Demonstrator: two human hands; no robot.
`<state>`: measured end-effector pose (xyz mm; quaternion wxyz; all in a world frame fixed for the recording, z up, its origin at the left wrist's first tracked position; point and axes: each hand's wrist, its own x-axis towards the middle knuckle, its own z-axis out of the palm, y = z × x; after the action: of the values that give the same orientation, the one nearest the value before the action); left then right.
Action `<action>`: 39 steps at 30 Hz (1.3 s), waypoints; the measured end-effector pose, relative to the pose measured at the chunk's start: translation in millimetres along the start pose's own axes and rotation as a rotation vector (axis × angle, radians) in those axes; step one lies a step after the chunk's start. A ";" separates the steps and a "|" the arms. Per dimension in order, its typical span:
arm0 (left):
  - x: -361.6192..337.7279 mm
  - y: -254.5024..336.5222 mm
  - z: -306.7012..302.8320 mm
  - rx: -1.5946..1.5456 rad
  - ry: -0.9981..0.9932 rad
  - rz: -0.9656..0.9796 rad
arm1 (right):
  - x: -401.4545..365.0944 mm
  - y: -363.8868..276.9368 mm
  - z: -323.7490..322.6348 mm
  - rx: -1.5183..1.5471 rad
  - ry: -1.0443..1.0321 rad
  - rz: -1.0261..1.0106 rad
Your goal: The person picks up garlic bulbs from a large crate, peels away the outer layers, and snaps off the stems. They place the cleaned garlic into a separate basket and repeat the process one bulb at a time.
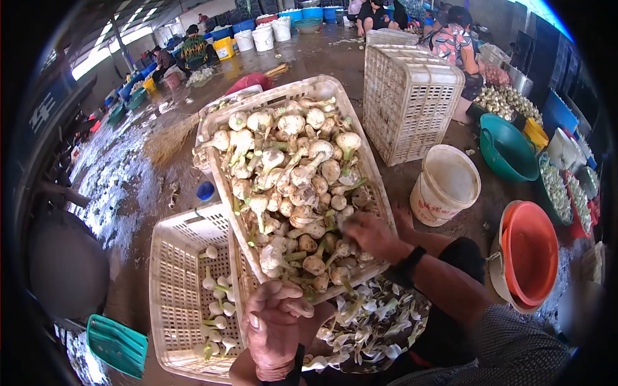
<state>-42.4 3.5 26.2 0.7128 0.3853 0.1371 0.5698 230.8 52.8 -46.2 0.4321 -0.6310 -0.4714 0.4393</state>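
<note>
Left hand (275, 328) was curled near round white garlic bulbs (302, 176); right hand (373, 238) blurred over them. Neither grasp was discernible.

Soft, middling light covers the left hand (273, 331) and the right hand (373, 235). The 2 brightest patches lie well beyond them: a pale band under the roof (121, 48), far ahead and left of the left hand, and a blue-white opening (547, 11), far ahead and right of the right hand. Left of the left hand, the floor (112, 193) throws harsh, bluish glare. The right hand's fingertips blur; garlic bulbs (302, 157) beside it look sharper. Farthest from the hands, edges bend into black corners.
</note>
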 end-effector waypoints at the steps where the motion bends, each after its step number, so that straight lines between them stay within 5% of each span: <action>1: -0.8 -0.6 0.3 -0.004 0.001 0.000 | -20.9 -9.1 4.3 -0.070 -0.192 -0.049; 3: 0.0 -1.8 1.9 0.012 -0.002 -0.008 | -51.9 13.9 19.0 -0.292 -0.612 -0.303; 4: 0.1 -2.5 2.6 0.012 -0.002 -0.009 | -80.9 26.3 37.8 0.027 -0.767 -0.280; 5: -0.4 -3.2 3.4 -0.017 0.011 -0.032 | -103.4 23.3 38.9 0.001 -0.887 -0.377; 6: -1.0 -3.3 3.8 -0.042 0.023 -0.059 | -109.1 82.2 66.5 -0.233 -1.060 -0.888; 7: -1.1 -3.4 3.1 -0.034 0.023 -0.070 | -127.9 35.6 62.4 -0.346 -1.221 -0.302; 11: -0.1 -5.8 4.3 -0.011 0.043 -0.100 | -111.0 69.9 46.5 -0.626 -0.867 -0.582; 15: 0.1 -11.5 2.5 0.030 0.053 -0.160 | -78.9 32.0 18.2 -0.627 -0.465 -0.502; 24: 2.2 -13.2 13.6 0.129 0.148 -0.184 | -46.9 -6.4 -2.3 -0.634 -0.098 -0.549; 29: 3.4 -14.9 14.1 0.146 0.133 -0.225 | -54.3 4.3 11.0 -0.743 -0.161 -0.518; 31: 3.3 -15.1 18.2 0.143 0.152 -0.241 | -52.4 15.2 18.0 -0.763 -0.035 -0.411; 35: 2.3 -22.7 11.7 0.218 0.142 -0.284 | -39.4 32.2 19.1 -0.710 0.003 -0.534; 38: 2.4 -21.3 15.2 0.418 0.166 -0.300 | -37.5 11.0 14.1 -0.372 -0.033 -0.345; 39: 2.3 -23.9 11.8 0.509 0.135 -0.307 | -45.3 -10.5 10.5 0.035 -0.127 -0.068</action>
<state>-17.3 -0.3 17.7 0.6605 0.4875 0.3793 0.4269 210.8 11.9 -31.9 0.4271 -0.5777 -0.5113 0.4716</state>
